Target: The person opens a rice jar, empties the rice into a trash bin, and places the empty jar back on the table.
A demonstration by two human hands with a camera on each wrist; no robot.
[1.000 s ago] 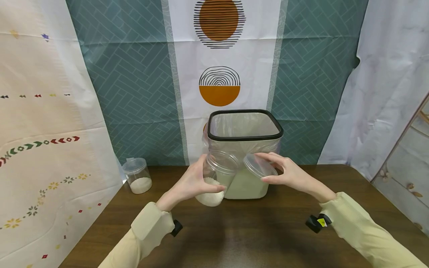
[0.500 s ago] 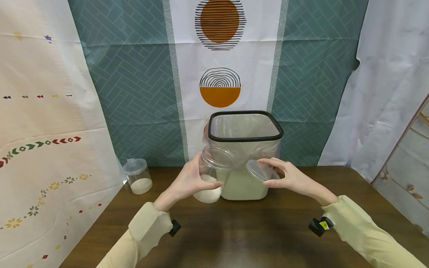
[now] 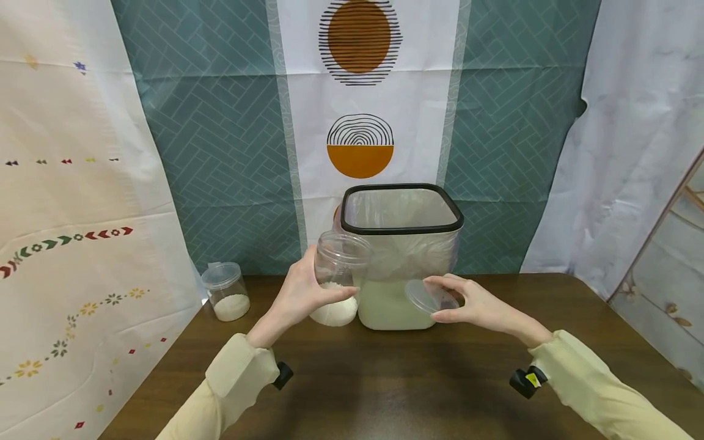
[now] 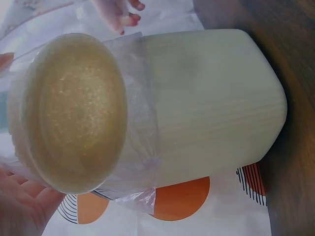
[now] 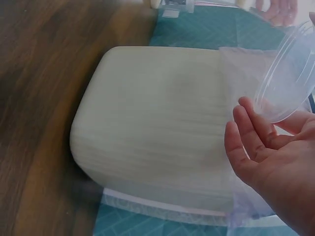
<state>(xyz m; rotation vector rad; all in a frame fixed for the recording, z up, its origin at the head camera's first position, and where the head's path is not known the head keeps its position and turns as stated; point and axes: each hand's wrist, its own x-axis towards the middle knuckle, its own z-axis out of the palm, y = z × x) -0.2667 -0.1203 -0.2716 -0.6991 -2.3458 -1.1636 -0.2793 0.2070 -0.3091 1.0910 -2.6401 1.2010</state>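
Note:
My left hand grips a clear plastic jar around its side, lifted above the table and without its lid. White grains fill its lower part; the left wrist view shows them through the jar's base. My right hand pinches a clear round lid by its edge, tilted, off to the right of the jar. In the right wrist view the thumb side is partly cut off, and several fingers lie beside the lid. Both hands are in front of a pale bin.
The bin has a black rim and a clear plastic liner folded over it. At the table's back left stands a second lidded jar with white grains inside. Patterned cloths hang behind the brown wooden table.
My left hand has moved the jar up and to the left, so the gap between jar and lid is wider. The lid in my right hand has dropped a little lower.

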